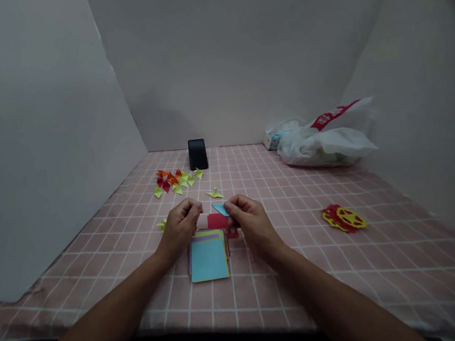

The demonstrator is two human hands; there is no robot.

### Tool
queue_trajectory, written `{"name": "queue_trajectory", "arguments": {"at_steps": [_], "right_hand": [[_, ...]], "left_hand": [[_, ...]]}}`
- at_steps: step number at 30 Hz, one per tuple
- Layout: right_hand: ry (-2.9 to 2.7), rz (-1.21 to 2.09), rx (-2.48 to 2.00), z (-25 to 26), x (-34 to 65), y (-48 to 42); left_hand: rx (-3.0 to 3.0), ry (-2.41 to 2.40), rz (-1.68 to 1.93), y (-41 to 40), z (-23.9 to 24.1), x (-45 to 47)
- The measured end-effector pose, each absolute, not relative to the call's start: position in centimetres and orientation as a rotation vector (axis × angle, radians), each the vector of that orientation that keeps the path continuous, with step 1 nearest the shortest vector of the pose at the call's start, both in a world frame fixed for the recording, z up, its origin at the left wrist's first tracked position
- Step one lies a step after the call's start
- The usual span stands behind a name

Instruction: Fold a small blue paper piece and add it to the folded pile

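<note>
Between the thumb and fingers of my right hand is a small folded piece of light blue paper with a pointed end. My left hand is closed in a pinch to the left of it, apart from the blue piece; whatever its fingertips hold is hidden. Under and in front of my hands lies a stack of coloured paper squares, a blue sheet on top and yellow and purple edges showing. Red paper lies just behind the stack, partly covered by my right fingers. A yellow folded paper shape rests beyond my hands.
Several small folded paper shapes in orange, red and yellow sit at the back left, near a black phone. Red and yellow star cutouts lie at the right. A white plastic bag stands at the back right. White walls enclose the table.
</note>
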State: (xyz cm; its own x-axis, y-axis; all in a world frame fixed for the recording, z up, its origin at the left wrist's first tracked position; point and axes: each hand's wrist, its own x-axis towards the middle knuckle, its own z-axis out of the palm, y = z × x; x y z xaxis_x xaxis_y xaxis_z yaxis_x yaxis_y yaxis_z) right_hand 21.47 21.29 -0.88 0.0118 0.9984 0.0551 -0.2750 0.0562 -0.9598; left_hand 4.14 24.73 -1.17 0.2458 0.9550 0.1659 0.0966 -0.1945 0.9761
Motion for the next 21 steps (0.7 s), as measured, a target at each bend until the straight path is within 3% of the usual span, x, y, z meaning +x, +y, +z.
{"name": "queue_trajectory", "arguments": {"at_steps": [7, 21], "right_hand": [[-1.080, 1.369, -0.896, -1.1, 20.7, 21.0], [-1.156, 1.436, -0.970, -1.2, 20.5, 20.6]], "left_hand": [[1.544, 0.889, 0.923, 23.9, -0.8, 4.8], [1.504, 1.012, 1.103, 23.5, -0.5, 4.7]]}}
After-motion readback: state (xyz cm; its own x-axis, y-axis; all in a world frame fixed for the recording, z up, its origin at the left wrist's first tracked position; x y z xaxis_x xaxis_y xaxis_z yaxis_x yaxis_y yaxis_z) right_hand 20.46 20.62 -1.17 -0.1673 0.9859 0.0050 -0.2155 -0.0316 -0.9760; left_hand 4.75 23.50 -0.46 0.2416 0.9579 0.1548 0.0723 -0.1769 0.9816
